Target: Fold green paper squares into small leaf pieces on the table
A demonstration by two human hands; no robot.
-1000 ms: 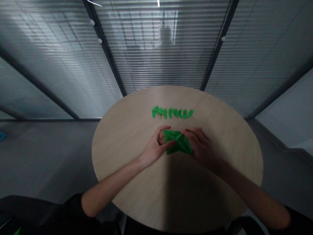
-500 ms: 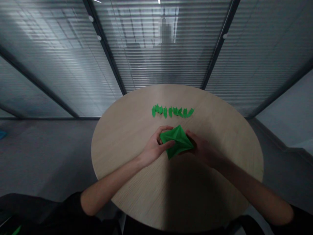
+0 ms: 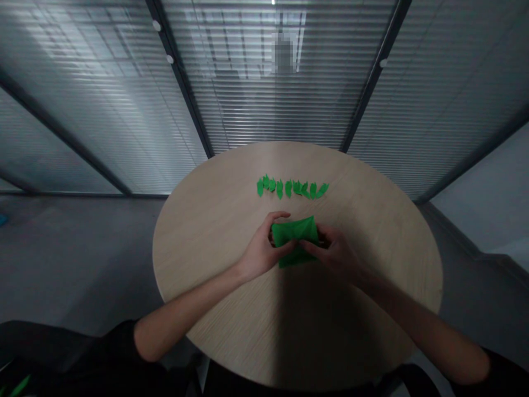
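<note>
A folded sheet of green origami paper (image 3: pixel 295 240) is held between my left hand (image 3: pixel 262 248) and my right hand (image 3: pixel 335 252), just above the wooden table. Fingers of both hands pinch its sides and hide parts of it. Its shape is a compact, puffed bundle with a pointed lower edge. Farther along the round light-wood table (image 3: pixel 206 237), a row of several small green paper folded pieces (image 3: pixel 291 188) lies just beyond my hands, touching neither.
Glass walls with slatted blinds and dark frames (image 3: pixel 264 82) curve behind the table, with a blurred figure (image 3: pixel 283 55) beyond them. A grey floor surrounds the table. A small blue item (image 3: pixel 3 219) lies at the far left.
The green paper has closed from a spread diamond into a narrower, compact bundle. My hands have moved closer together around it. The view has tilted slightly.
</note>
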